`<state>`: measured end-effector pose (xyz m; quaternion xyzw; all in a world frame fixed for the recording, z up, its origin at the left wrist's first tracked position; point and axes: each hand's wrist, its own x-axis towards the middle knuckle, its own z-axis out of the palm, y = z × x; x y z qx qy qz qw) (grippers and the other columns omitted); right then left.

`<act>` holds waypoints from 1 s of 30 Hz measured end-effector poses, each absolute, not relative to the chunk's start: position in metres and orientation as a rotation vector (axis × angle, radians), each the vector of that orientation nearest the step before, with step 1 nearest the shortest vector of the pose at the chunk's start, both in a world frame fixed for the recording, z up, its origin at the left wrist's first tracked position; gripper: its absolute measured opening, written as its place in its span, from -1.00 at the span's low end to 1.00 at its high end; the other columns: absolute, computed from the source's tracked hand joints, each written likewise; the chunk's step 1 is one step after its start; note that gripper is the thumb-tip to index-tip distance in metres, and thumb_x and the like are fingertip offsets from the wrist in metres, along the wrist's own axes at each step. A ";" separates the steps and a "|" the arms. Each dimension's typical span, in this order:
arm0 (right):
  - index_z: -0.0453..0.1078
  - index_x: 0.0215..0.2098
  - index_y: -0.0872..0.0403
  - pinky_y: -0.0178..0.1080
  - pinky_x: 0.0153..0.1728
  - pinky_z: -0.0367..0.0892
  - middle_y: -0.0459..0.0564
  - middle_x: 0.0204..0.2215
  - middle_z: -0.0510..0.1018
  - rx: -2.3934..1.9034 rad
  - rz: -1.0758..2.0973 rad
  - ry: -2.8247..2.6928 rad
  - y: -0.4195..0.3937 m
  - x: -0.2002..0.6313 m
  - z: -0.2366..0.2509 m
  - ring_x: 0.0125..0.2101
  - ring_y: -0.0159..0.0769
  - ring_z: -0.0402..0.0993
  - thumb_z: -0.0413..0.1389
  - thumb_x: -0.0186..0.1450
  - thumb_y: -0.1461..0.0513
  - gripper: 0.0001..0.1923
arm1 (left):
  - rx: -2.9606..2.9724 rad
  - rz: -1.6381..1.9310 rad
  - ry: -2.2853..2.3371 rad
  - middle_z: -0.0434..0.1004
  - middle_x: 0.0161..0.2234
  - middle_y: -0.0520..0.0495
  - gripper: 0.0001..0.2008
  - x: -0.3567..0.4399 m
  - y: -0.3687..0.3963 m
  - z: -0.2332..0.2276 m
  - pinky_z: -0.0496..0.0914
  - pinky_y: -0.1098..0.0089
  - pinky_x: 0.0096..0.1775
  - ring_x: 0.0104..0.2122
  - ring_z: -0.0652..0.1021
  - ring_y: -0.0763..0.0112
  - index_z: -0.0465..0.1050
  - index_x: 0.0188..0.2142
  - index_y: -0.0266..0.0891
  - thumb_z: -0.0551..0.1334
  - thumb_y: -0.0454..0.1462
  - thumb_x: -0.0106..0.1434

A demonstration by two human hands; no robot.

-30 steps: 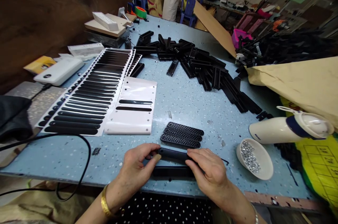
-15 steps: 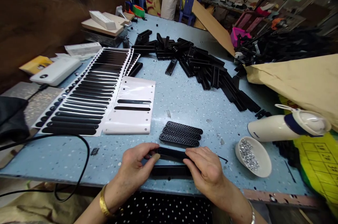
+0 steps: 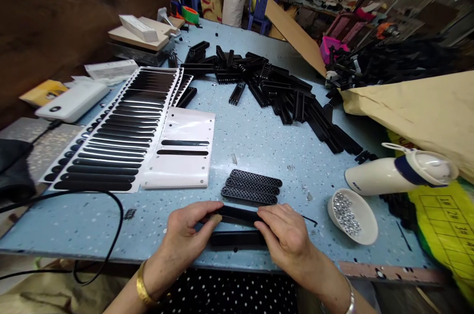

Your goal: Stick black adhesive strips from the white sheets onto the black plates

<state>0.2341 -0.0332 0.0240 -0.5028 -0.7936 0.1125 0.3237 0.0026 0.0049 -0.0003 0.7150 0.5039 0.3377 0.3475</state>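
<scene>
Between my two hands is a long black strip-shaped piece [image 3: 240, 214], held level just above the table's near edge. My left hand [image 3: 188, 227] pinches its left end between thumb and fingers. Its right end is gripped by my right hand [image 3: 284, 232], with the fingers laid over the top. Below it, a second black bar [image 3: 237, 239] lies on the table, partly behind my right hand. Just beyond my hands, three black pieces with a lattice surface [image 3: 252, 186] lie side by side. A thin black hex key [image 3: 310, 220] shows past my right fingers.
Sheets of black rounded strips [image 3: 107, 146] and a white backing sheet [image 3: 177, 171] lie left. Black parts [image 3: 266, 79] are heaped at the back. At right are a bowl of small metal pieces [image 3: 365, 220] and a white bottle [image 3: 374, 176]. A black cable [image 3: 120, 215] loops at left.
The view has shifted slightly, so most things sit a little further left. Both hands still hold the black piece, which looks tipped slightly, with its smooth face showing more.
</scene>
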 end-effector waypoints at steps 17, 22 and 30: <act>0.48 -0.22 0.19 -0.10 -0.33 0.35 0.11 -0.32 0.61 -1.334 0.335 -2.078 -0.033 0.235 0.021 -0.35 -0.15 0.50 0.07 0.33 0.41 -0.85 | 1.985 0.926 1.209 0.71 -0.26 -0.08 -0.81 0.002 0.006 0.001 0.59 0.33 -0.16 -0.27 0.69 0.33 0.62 -0.21 -0.21 0.21 -0.32 0.26; 0.49 -0.22 0.18 -0.09 -0.33 0.35 0.10 -0.33 0.61 -1.343 0.325 -2.073 -0.034 0.234 0.019 -0.36 -0.15 0.50 0.07 0.33 0.39 -0.85 | 1.997 0.932 1.236 0.70 -0.23 -0.11 -0.78 0.002 0.005 -0.004 0.59 0.32 -0.16 -0.28 0.69 0.32 0.58 -0.13 -0.24 0.22 -0.32 0.26; 0.49 -0.24 0.18 -0.10 -0.32 0.35 0.11 -0.32 0.61 -1.334 0.343 -2.051 -0.036 0.234 0.017 -0.34 -0.15 0.51 0.07 0.33 0.39 -0.85 | 1.877 0.808 1.378 0.63 -0.45 -0.02 -0.75 0.008 0.007 0.008 0.50 0.39 -0.46 -0.50 0.59 0.39 0.56 -0.17 -0.25 0.29 -0.21 0.16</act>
